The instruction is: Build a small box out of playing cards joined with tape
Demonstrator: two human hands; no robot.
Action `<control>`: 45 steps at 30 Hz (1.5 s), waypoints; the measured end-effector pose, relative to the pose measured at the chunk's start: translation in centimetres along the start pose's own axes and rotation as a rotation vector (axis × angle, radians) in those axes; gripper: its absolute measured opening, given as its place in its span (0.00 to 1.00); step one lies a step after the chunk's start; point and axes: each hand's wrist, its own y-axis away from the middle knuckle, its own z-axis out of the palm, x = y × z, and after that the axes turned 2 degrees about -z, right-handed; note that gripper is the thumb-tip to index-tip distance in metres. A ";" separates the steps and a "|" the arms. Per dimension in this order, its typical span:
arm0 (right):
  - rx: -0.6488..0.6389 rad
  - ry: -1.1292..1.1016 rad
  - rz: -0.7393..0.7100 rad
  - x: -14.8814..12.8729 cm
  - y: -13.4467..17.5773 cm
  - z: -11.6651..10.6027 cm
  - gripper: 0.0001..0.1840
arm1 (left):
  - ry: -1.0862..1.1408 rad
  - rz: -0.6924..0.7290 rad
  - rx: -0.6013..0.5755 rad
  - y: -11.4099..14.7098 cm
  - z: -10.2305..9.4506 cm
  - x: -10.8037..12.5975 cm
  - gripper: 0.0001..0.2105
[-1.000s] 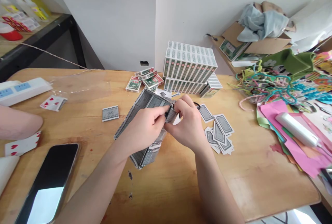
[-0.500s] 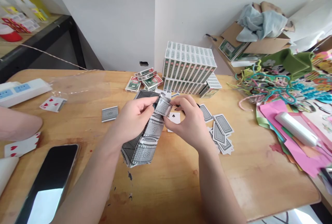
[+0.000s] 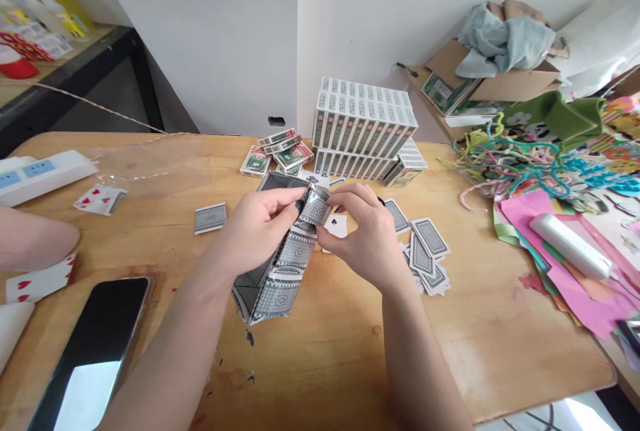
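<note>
Between my hands, tilted above the wooden table, is a box-like structure made of playing cards, with grey patterned card backs facing out. My left hand grips its upper edge, thumb and fingers pinched over the rim. At the top end my right hand pinches the curved edge of a card, its fingertips partly hidden. Behind that hand lie a spade card and, to its right, a loose spread of face-down cards. One face-down card rests left of my left hand.
Stacked card boxes stand at the back beside a few loose card packs. A phone lies front left, near another person's arm and a power strip. Pipe cleaners and coloured paper cover the right side.
Both hands hold the card structure in nearly the same pose. The whole view has shifted very slightly; nothing is let go or newly taken hold of.
</note>
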 end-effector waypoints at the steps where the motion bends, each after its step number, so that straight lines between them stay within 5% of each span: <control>1: 0.002 0.002 -0.005 0.0 0.0 0.0 0.11 | -0.001 0.000 0.003 0.0 0.0 0.0 0.17; 7: 0.002 -0.031 0.028 0.5 0.1 0.1 0.10 | -0.015 0.008 0.057 -0.1 -0.1 -0.3 0.17; 12: -0.001 -0.137 0.078 0.4 0.1 0.1 0.16 | 0.184 -0.024 0.000 -0.2 -0.5 -0.4 0.17; 28: 0.055 -0.125 -0.096 0.6 0.0 0.2 0.12 | 0.442 -0.050 -0.080 -0.2 -0.6 -0.6 0.18; 45: 0.092 -0.043 -0.171 -0.1 -0.1 -0.8 0.11 | 0.135 -0.049 0.033 0.7 -0.1 0.6 0.17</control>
